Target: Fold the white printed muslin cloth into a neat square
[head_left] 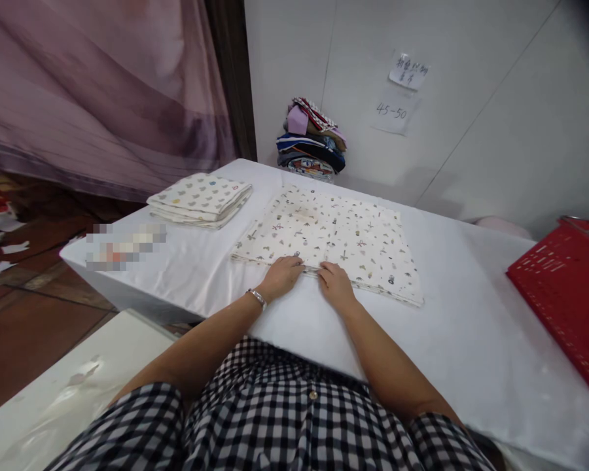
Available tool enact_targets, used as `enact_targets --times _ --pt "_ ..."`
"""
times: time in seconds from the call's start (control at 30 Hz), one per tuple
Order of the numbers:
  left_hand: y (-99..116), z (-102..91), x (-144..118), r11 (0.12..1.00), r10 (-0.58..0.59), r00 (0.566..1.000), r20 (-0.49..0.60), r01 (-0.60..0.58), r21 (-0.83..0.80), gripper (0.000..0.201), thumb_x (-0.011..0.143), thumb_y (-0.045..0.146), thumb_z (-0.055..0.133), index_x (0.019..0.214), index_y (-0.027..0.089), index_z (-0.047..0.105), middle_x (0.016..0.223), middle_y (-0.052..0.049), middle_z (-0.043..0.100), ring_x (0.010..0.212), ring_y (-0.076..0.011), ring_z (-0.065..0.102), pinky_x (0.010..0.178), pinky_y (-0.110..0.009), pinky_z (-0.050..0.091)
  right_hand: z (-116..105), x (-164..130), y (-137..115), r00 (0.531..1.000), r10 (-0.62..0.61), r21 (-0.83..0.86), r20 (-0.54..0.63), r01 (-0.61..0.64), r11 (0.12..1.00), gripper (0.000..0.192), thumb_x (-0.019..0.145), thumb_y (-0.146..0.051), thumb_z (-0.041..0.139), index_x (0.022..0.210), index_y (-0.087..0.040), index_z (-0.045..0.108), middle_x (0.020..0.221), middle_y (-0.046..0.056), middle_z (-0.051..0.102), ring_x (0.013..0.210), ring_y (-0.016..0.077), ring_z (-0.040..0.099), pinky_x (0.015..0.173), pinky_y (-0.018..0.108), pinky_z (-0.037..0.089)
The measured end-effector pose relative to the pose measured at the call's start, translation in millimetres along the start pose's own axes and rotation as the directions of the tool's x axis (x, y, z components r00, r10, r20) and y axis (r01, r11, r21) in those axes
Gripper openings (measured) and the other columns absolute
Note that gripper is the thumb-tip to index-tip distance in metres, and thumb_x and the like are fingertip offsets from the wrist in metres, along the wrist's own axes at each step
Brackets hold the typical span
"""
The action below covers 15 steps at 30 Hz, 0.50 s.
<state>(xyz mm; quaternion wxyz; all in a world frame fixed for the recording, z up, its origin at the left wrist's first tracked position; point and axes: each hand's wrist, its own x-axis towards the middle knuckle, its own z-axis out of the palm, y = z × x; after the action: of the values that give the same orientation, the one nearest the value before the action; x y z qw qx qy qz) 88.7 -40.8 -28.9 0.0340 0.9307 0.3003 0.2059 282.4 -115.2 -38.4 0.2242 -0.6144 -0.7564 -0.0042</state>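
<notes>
Checked shirt point(285, 418) up close; beyond it, left hand point(281, 277) and right hand point(338, 288) meet the cloth's point(334, 232) near edge, seemingly to keep it straight. Pinching or just pressing? Can't tell. Cloth's flat on the table point(451, 327), the stack point(201, 196) apart, presumably to spare it room.

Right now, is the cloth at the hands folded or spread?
Looks folded, lying flat: patterned cloth shows layers along its near edge, by left hand and right hand.

Cloth point(334, 239) on tbl point(471, 340), bskt point(564, 288) R
</notes>
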Motion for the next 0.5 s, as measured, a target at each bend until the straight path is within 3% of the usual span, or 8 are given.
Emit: enact_targets --times 0.2,0.5 --pt "-0.5 2.7 -0.7 1.0 0.012 1.0 -0.015 -0.012 0.014 0.023 0.089 0.019 0.049 0.104 0.022 0.065 0.112 -0.008 0.062 0.103 -0.0214 0.056 0.088 -0.038 0.045 3.4 3.0 -0.6 0.999 0.035 -0.007 -0.008 -0.035 0.999 0.022 0.089 -0.013 0.046 0.093 -0.019 0.066 0.122 0.008 0.059 0.106 0.0234 0.051 0.086 0.038 0.042" --pt "0.8 1.5 -0.9 1.0 0.016 1.0 -0.002 -0.016 -0.009 0.019 0.089 0.023 0.051 0.102 0.022 0.065 0.114 -0.007 0.062 0.105 -0.0211 0.055 0.09 -0.038 0.043 4.4 0.8 2.6 0.999 -0.036 0.101 -0.039 0.04 0.994 0.022 0.088 -0.012 0.043 0.091 -0.017 0.064 0.121 0.011 0.058 0.107 0.0218 0.051 0.09 0.038 0.042"
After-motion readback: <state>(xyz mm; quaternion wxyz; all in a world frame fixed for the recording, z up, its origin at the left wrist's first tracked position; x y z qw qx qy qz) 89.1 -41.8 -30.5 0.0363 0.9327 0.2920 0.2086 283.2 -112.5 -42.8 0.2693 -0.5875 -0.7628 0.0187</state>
